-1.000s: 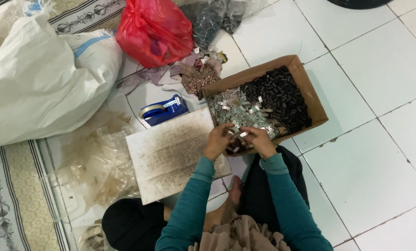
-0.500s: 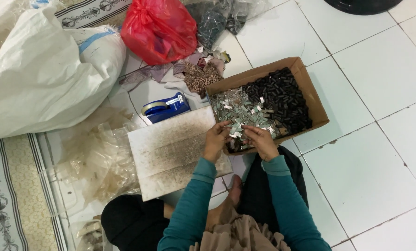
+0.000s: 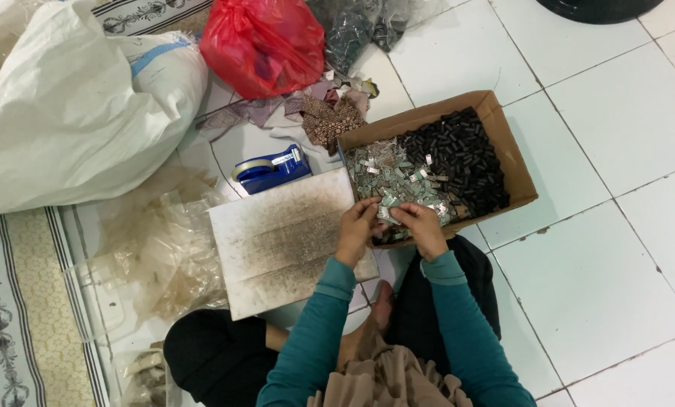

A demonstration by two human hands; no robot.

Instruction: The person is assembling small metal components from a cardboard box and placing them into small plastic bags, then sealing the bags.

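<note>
Box (image 3: pixel 503 143): on the floor (image 3: pixel 601 271) at 1 o'clock from the person's lap.
In the box: small flat pieces (image 3: pixel 386 177) at its 9 o'clock side — small cylinders (image 3: pixel 458 162) at its 3 o'clock side.
Board (image 3: pixel 284 241): just beside the box, at its 8 o'clock.
Tape dispenser (image 3: pixel 271 169): behind the board, at its 12 o'clock.
Sack (image 3: pixel 73 113): at 10 o'clock from the board.
Bag (image 3: pixel 262 45): at 11 o'clock from the box.
Hands: left hand (image 3: pixel 356 226) and right hand (image 3: pixel 420 226) side by side at the box's near edge — over the flat pieces.

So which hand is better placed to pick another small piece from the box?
Probably the right hand: it sits over the box beside the pale pieces. The left hand is at the box's edge, nearer the board.
</note>
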